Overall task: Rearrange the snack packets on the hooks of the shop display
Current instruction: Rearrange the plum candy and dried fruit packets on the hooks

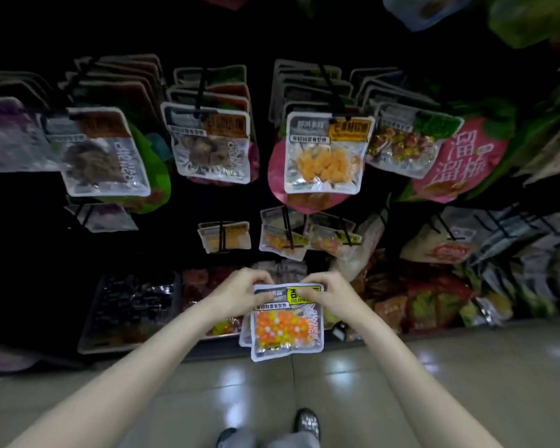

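Observation:
A clear snack packet (286,328) with orange, yellow and white pieces and a yellow label hangs low in front of the display. My left hand (240,294) pinches its top left corner and my right hand (327,294) pinches its top right corner. A second packet edge shows just behind it on the left. Above, rows of packets hang on black hooks: a brown-snack packet (97,153), another brown one (210,143), an orange-cube packet (324,156) and a wrapped-sweets packet (401,143).
Smaller orange packets (283,240) hang on lower hooks. A pink plum bag (463,163) hangs at right. Dark and red bags fill a bottom tray (88,345). Grey tiled floor (466,367) lies below, with my shoes (306,421) on it.

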`<state>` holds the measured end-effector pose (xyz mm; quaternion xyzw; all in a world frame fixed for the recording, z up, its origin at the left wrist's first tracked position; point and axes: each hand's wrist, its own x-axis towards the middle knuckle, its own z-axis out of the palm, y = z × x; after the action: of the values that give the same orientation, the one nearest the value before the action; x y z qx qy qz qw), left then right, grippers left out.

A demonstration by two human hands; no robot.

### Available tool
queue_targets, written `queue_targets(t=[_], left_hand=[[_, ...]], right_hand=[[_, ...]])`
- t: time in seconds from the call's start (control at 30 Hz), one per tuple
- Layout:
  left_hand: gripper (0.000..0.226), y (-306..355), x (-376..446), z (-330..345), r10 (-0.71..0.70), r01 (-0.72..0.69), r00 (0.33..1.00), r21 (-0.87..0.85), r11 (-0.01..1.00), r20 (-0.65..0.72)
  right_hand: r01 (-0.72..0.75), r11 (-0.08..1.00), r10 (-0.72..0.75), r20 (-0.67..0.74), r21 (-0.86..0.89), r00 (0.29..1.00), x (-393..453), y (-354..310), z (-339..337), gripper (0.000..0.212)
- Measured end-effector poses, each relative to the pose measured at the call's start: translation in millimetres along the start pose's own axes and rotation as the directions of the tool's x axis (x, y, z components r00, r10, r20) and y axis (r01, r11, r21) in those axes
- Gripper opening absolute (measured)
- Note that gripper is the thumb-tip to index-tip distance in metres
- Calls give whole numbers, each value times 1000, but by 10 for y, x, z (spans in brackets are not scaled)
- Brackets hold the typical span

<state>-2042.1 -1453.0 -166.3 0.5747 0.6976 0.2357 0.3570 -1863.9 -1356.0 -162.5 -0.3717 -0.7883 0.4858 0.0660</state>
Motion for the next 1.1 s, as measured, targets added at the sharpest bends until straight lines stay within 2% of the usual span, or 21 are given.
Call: queue_targets(t=[0.2, 0.3, 0.37, 0.47, 0.57, 0.7, 0.83, 1.0, 1.1], left_hand=[[14, -101, 267, 225, -41, 42, 999, -92, 995, 14], [19, -106, 320, 353, -60, 63, 997, -67, 996, 47], [18, -98, 372, 431, -100, 100, 995, -58, 993, 7], [15, -93, 494, 538, -181, 171, 980, -116, 978, -81], [14, -150, 662, 585, -268, 234, 956, -242, 941, -117], [14, -272, 923, 525, -353, 284, 923, -346, 894, -156], [27, -329, 1192, 390, -358, 269, 908, -355, 896, -216], [24, -288, 1430, 324, -287, 183, 894, -303, 935, -344], [23, -337, 1475, 349, -296, 212, 895, -267, 940, -335]], right_hand=[[-87, 993, 95, -108, 78, 990, 180, 372, 94, 27], [-67, 994, 74, -87, 82, 993, 243, 501, 163, 13], [-76, 993, 82, -76, 89, 994, 255, 567, 189, 4], [-96, 990, 107, -106, 101, 989, 311, 627, 144, 9], [-130, 979, 149, -116, 159, 982, 445, 622, 49, 12], [-156, 977, 180, -168, 142, 969, 748, 652, 53, 18], [-147, 967, 193, -222, 209, 956, 973, 659, 25, 25], [-94, 972, 158, -307, 215, 938, 1203, 624, -48, 21], [-141, 959, 217, -312, 247, 925, 1253, 640, 11, 23]])
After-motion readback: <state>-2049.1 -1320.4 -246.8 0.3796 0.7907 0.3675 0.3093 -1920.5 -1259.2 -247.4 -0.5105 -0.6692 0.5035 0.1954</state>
